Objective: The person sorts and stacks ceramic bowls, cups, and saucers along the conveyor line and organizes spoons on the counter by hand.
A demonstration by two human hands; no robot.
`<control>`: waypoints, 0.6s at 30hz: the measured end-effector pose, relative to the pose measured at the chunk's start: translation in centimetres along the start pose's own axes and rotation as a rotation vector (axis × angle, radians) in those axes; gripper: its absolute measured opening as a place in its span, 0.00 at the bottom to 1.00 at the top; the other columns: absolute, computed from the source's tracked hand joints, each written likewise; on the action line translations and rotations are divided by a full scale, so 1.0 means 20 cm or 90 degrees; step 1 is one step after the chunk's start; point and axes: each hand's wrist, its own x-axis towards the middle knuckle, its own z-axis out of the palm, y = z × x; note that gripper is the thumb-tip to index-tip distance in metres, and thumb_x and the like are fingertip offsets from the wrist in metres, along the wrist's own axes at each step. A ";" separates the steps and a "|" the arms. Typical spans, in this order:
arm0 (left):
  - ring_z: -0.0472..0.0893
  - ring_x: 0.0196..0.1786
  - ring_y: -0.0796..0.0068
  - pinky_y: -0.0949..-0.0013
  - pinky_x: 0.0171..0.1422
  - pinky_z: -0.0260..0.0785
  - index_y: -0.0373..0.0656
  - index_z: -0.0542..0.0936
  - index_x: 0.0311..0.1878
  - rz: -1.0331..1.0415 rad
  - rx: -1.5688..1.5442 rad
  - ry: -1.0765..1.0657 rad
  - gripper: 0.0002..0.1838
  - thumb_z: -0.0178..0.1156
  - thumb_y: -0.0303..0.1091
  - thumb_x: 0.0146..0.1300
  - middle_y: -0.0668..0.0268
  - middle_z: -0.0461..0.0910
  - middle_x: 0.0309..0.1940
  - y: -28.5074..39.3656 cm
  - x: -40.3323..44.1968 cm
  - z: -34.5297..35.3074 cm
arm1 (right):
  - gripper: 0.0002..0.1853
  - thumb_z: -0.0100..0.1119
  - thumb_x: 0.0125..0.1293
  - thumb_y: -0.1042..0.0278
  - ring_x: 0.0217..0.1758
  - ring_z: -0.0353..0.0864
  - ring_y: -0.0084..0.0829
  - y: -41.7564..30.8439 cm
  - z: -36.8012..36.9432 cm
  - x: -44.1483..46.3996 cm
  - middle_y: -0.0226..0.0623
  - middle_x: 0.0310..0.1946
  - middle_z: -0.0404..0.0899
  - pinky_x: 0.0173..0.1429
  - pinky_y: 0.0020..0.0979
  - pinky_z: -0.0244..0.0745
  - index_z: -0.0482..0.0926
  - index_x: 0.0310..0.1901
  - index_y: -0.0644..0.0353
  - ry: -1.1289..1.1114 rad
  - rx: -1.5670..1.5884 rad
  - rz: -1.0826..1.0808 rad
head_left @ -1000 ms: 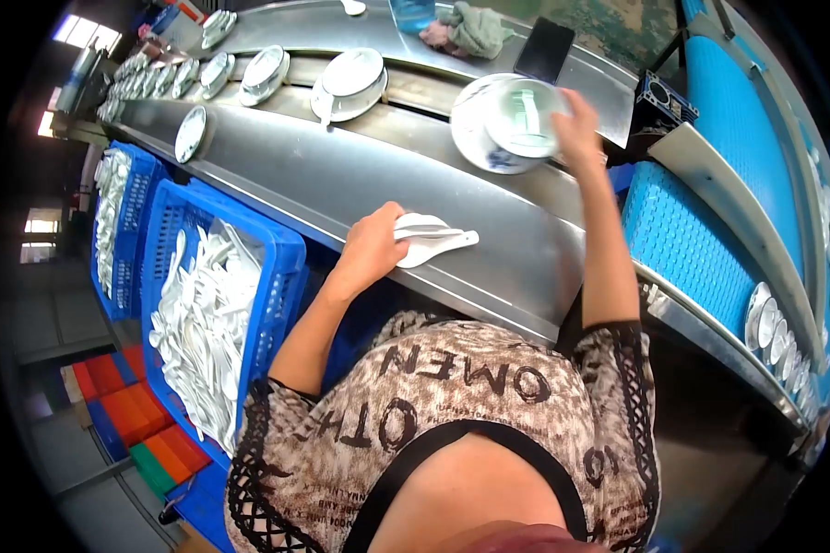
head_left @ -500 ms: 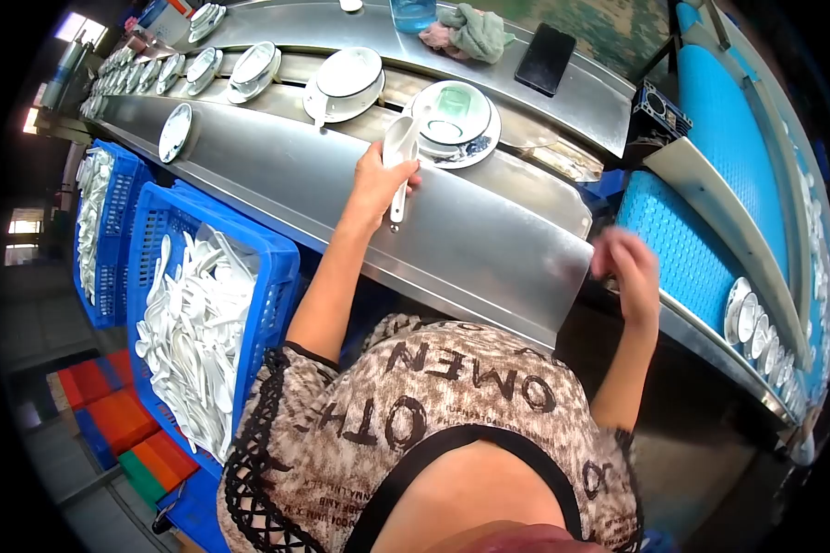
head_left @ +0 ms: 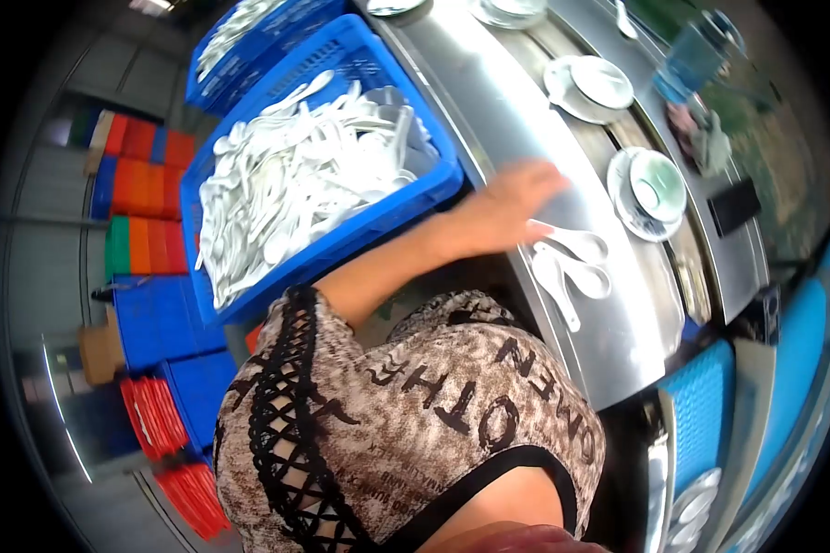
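My left hand, a little blurred, reaches over the near edge of the metal work surface. Its fingers are apart, with nothing visible between them. Just beyond the thumb, several white spoons lie loose on the metal, among them one spoon with its handle toward me. Whether the thumb touches the closest handle is unclear. My right hand is out of view. Further back on the rail, a bowl with a greenish inside sits on a white plate.
A blue crate heaped with white spoons stands left of the surface, another crate behind it. Along the far side are another bowl and plate, a blue jug, a cloth and a phone. Blue conveyor at right.
The view has swung left toward the crate. The spoon my left hand held is no longer in its grasp; spoons now lie on the metal. My right hand has left the view.
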 end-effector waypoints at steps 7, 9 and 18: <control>0.68 0.60 0.58 0.63 0.62 0.62 0.41 0.73 0.54 -0.284 0.284 0.092 0.28 0.67 0.39 0.49 0.56 0.70 0.56 -0.58 -0.32 -0.80 | 0.14 0.46 0.60 0.80 0.43 0.77 0.34 0.03 -0.06 0.20 0.43 0.39 0.79 0.47 0.32 0.71 0.74 0.47 0.70 -0.084 0.019 0.007; 0.63 0.65 0.56 0.62 0.67 0.56 0.36 0.68 0.60 -0.353 0.236 -0.024 0.41 0.67 0.51 0.47 0.52 0.63 0.62 -0.81 -0.31 -0.83 | 0.14 0.46 0.60 0.80 0.43 0.76 0.34 0.04 -0.11 0.17 0.43 0.39 0.79 0.47 0.32 0.70 0.74 0.47 0.70 -0.095 0.030 0.016; 0.66 0.56 0.61 0.64 0.63 0.58 0.40 0.72 0.52 -0.286 0.157 -0.328 0.33 0.67 0.49 0.44 0.57 0.71 0.47 -0.79 -0.13 -0.68 | 0.15 0.47 0.60 0.80 0.44 0.76 0.32 0.06 -0.60 -0.13 0.44 0.41 0.79 0.48 0.30 0.69 0.73 0.49 0.71 -0.192 0.163 0.102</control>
